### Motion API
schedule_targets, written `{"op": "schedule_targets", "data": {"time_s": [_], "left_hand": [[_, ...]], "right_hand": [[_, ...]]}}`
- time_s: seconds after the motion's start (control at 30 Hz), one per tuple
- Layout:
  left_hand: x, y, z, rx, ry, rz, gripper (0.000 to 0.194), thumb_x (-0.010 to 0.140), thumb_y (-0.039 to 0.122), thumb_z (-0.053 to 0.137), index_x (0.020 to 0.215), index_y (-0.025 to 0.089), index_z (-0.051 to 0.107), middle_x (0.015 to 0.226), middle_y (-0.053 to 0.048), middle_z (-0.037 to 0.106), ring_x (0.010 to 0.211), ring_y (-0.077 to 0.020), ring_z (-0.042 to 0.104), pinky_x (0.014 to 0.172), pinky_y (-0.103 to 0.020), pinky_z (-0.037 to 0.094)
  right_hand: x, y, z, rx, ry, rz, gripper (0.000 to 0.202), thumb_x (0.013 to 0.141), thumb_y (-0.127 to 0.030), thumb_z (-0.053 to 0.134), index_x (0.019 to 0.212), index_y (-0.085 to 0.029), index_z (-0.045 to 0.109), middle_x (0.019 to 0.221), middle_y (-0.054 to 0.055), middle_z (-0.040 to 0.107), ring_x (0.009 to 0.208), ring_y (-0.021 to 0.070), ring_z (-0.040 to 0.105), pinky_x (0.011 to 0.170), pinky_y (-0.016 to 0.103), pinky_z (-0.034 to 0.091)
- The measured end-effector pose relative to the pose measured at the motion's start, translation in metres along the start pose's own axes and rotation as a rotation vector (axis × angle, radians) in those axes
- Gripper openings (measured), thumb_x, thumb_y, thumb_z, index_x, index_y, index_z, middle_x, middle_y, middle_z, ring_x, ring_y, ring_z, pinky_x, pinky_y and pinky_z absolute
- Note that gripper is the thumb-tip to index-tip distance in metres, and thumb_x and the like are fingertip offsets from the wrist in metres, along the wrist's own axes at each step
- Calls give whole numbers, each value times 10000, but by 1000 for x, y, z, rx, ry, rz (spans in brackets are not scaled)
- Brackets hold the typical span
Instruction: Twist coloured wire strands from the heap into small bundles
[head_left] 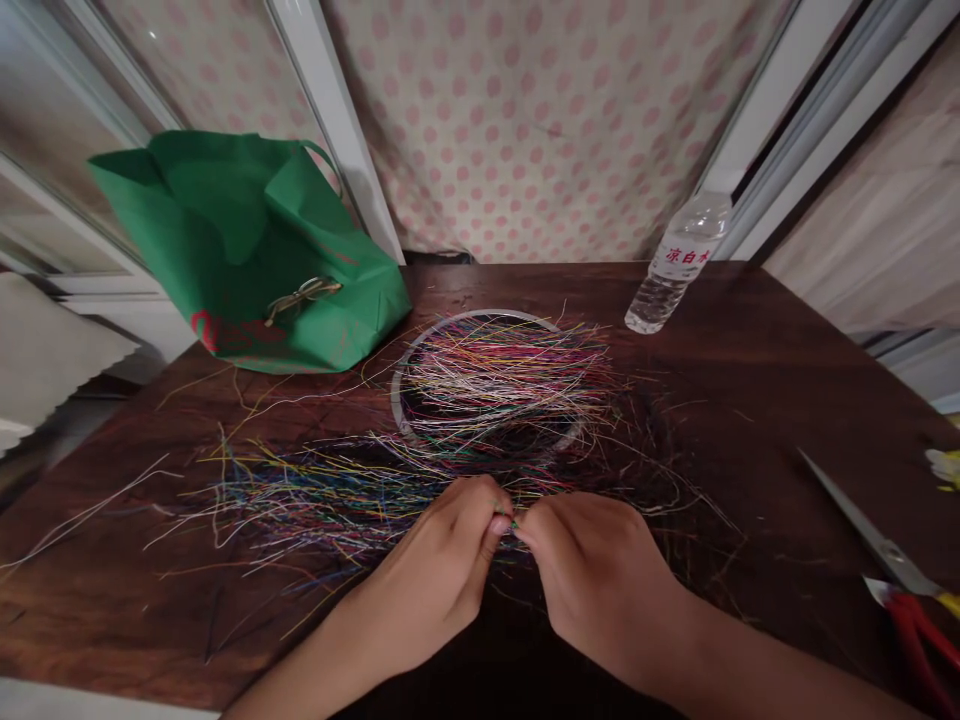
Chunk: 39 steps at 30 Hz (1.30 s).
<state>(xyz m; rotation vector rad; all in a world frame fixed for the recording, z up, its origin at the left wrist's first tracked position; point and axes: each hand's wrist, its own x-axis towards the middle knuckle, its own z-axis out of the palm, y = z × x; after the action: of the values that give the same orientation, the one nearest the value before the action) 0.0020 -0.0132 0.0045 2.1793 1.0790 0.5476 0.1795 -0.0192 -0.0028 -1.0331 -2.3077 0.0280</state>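
My left hand (442, 560) and my right hand (600, 570) meet at the near side of the table, fingers pinched closed. A short bit of thin green wire (514, 524) shows between the fingertips, and both hands grip it. The rest of that wire is hidden by the fingers. Just beyond my hands lies a round tray with a pale rim (397, 385), heaped with thin coloured wires (502, 370) in pink, white, yellow and green. A second pile of wires (322, 490), mostly blue, yellow and white, spreads left of my left hand.
A green bag (315, 230) stands at the back left, with eyeglasses (300, 295) on it. A clear water bottle (679, 265) stands at the back right. Scissors (877, 530) with red and yellow handles lie at the right. Loose strands litter the wooden table (720, 350).
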Motion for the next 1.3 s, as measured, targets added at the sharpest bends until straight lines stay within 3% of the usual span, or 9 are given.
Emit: {"op": "schedule_targets", "data": {"time_s": [0.37,0.57,0.8,0.9,1.07,1.2,1.3], "left_hand": [[-6,7,-8,-139,-67,-220,106,980,259,340,900,233,405,835,22,497,806,-129,499,754,-283,400],[-1,6,0,-134,138,-166,63,936,187,389,902,232,361,737,42,409,632,-108,416,576,-248,363],[4,-3,3,-295,208,-147,79,937,202,401,890,239,350,609,77,329,492,-90,321,421,-206,286],[3,-6,4,-184,294,-64,81,923,164,432,923,229,384,710,36,449,597,-103,462,521,-228,414],[3,-7,3,170,309,282,190,890,59,434,1018,188,487,815,-31,571,724,-149,537,645,-304,483],[4,-4,0,321,342,334,207,904,69,443,1083,140,517,905,-72,605,799,-172,565,699,-317,502],[1,-2,0,286,329,314,221,913,63,441,1111,121,521,942,-81,603,845,-171,569,746,-305,503]], "right_hand": [[-3,9,-1,-142,86,-352,229,894,-75,404,750,-142,568,605,37,581,548,172,472,538,322,309],[-3,14,9,32,70,-151,167,851,-37,473,770,-146,570,592,5,559,542,146,445,557,299,357],[-3,13,14,9,77,-249,179,868,-61,460,764,-152,573,601,5,554,554,146,450,525,294,333],[0,12,9,88,76,-152,193,853,-32,445,765,-142,578,594,12,553,542,141,448,519,284,349],[5,10,-2,316,23,66,184,862,-50,466,726,-131,562,587,13,544,532,124,465,518,264,368],[4,9,-4,374,-4,152,165,877,-77,471,762,-127,579,608,16,566,536,122,487,519,264,372],[4,9,-2,299,42,80,212,861,-41,460,703,-132,568,561,10,528,509,120,439,491,264,346]]}}
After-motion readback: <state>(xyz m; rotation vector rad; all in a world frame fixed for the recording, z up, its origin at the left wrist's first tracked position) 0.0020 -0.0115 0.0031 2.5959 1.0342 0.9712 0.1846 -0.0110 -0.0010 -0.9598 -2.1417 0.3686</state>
